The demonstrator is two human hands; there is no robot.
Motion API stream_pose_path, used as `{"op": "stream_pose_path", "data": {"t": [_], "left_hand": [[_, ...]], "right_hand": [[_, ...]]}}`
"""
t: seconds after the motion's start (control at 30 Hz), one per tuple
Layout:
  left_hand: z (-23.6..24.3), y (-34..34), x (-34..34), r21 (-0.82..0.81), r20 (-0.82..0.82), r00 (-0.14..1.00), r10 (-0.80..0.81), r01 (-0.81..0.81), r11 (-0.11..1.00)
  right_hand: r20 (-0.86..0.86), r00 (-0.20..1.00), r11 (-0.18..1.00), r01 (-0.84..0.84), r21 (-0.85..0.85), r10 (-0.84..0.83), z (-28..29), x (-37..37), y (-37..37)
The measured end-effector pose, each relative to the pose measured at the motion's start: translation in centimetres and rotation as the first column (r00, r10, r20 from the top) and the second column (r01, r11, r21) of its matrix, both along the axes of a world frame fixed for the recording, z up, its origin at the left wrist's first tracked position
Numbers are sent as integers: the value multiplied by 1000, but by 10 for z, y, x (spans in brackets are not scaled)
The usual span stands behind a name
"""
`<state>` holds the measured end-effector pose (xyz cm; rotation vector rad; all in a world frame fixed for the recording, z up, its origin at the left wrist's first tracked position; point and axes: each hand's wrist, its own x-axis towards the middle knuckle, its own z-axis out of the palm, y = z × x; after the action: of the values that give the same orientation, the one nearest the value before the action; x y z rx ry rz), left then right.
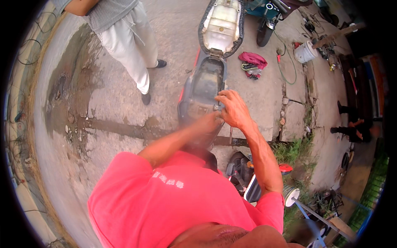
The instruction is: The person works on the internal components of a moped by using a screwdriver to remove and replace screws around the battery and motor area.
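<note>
A scooter stands in front of me with its seat flipped up, showing the white underside. Below the hinge lies its uncovered storage well. My right hand is at the right edge of the scooter body, its fingers curled around a small metallic-looking part I cannot make out. Close against it, my left hand reaches the same spot from the left. Motion smears the left hand, and the right one partly covers its fingers.
At the left stands another person in light trousers. Right of the scooter lies a dark pink cloth bundle. Beyond it are a green hose, a white bucket and a parked vehicle's wheel. Another scooter is near my right elbow.
</note>
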<state>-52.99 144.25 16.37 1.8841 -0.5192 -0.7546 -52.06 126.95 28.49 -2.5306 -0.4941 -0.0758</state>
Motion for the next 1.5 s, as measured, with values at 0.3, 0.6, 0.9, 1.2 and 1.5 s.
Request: {"op": "stream_pose_path", "data": {"t": [0.3,0.6,0.9,1.2,1.5], "left_hand": [[-43,-6,0,-344,266,964,-1,96,934],[-41,4,0,26,67,997,-45,43,999],[-1,5,7,-101,62,997,56,-50,994],[-55,5,14,90,432,895,-112,81,993],[9,-10,6,-20,27,1000,14,-13,1000]], "right_hand": [[105,991,992,-94,79,86,15,-8,31],[-58,998,999,36,38,-33,10,-35,14],[76,975,975,203,93,-210,25,-43,16],[-11,998,983,63,-173,-66,15,-49,6],[-203,808,804,582,121,-554,8,-47,-17]]}}
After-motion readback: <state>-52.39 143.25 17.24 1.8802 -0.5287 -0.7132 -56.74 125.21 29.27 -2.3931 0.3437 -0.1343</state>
